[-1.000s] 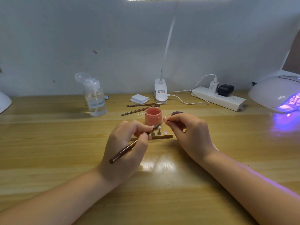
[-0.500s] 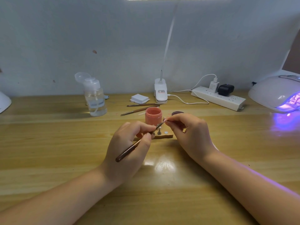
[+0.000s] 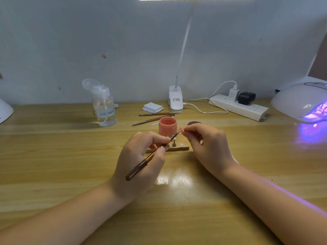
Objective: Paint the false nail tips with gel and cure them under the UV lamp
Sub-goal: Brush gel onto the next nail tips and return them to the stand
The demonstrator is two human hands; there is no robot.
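My left hand (image 3: 141, 156) grips a brown gel brush (image 3: 141, 166), its bristle end reaching up to a small pink nail tip (image 3: 181, 128). My right hand (image 3: 207, 145) pinches that nail tip between thumb and fingers. Behind them stands an open jar of coral gel (image 3: 167, 126), with its dark lid (image 3: 194, 123) lying to the right. A wooden nail holder (image 3: 184, 148) with small metal stands lies on the table, partly hidden by my left hand. The white UV lamp (image 3: 300, 101) glows violet at the far right.
A clear pump bottle (image 3: 104, 106) stands at the back left. Two spare brushes (image 3: 155, 114), a stack of white pads (image 3: 152, 107), a desk lamp base (image 3: 175, 101) and a power strip (image 3: 238, 106) with cables lie along the back. A white object (image 3: 5, 110) sits at the left edge.
My left hand has shifted slightly up and right, bringing the brush tip onto the nail tip. My right hand has held still.
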